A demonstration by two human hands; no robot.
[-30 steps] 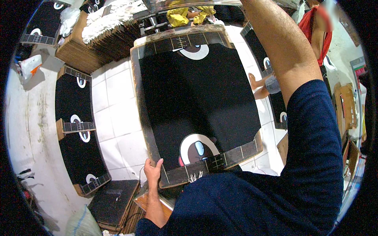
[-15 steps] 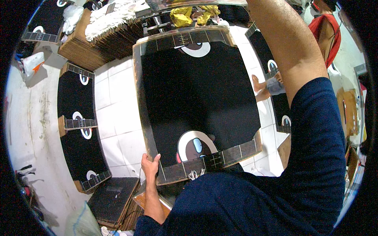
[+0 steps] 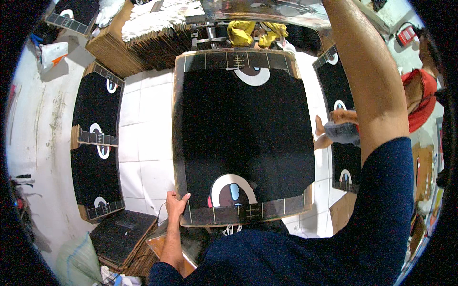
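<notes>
My left hand [image 3: 177, 204] is closed on the lower left corner of a wide board [image 3: 247, 214] with a grid-marked border. Black fabric [image 3: 243, 124] lies on it, printed with large cartoon eyes [image 3: 234, 188] near its near and far ends. My right forearm [image 3: 371, 71] reaches up past the board's right side to the top of the view, where the hand is out of sight. A metal-edged screen frame [image 3: 262, 14] is raised beyond the board, beside that arm.
Similar printed boards [image 3: 95, 176] line both sides on white tiles [image 3: 145, 124]. Stacked boards [image 3: 160, 45] with white cloths and yellow rags [image 3: 241, 33] are at the back; dark boards [image 3: 119, 236] lie lower left. A co-worker in red [image 3: 417, 100] bends at the right.
The central board appears lower at its far end and slightly straighter as the view shifts. My left hand stays on its corner. The co-worker on the right has bent further down.
</notes>
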